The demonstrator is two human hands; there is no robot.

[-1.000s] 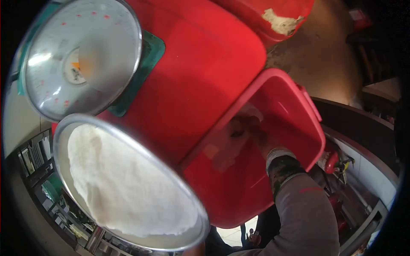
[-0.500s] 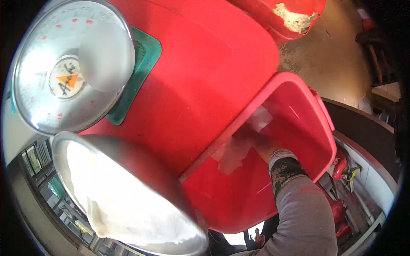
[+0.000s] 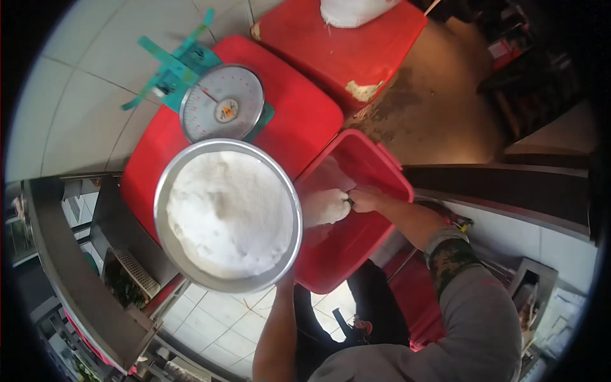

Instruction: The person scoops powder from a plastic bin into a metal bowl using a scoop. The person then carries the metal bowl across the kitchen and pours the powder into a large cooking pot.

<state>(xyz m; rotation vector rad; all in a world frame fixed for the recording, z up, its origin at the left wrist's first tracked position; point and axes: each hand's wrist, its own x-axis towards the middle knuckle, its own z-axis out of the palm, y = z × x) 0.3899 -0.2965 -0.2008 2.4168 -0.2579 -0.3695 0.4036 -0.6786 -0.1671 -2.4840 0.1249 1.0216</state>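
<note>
A round metal bowl [image 3: 294,191] full of white powder [image 3: 232,210] is held up at the left edge of a red plastic bin [image 3: 398,175]. My left hand [image 3: 286,280] supports this bowl from below at its near side, its fingers hidden underneath. Inside the bin, my right hand [image 3: 366,200] is closed around the handle of a scoop [image 3: 349,199] heaped with white powder [image 3: 326,207]. The heap covers most of the scoop, so its shape is hard to make out. More powder lies on the bin's floor.
Behind the bowl, a green dial scale [image 3: 223,105] stands on a red lid [image 3: 293,108]. A second red container [image 3: 318,44] bears a white sack [image 3: 356,9]. A metal counter [image 3: 95,267] borders the left side, with white floor tiles [image 3: 216,325] below.
The tilted bowl is now level, showing its powder. My right hand, empty-looking and blurred deep in the bin before, now shows a heaped scoop. The view has pulled back, and the scale appears smaller.
</note>
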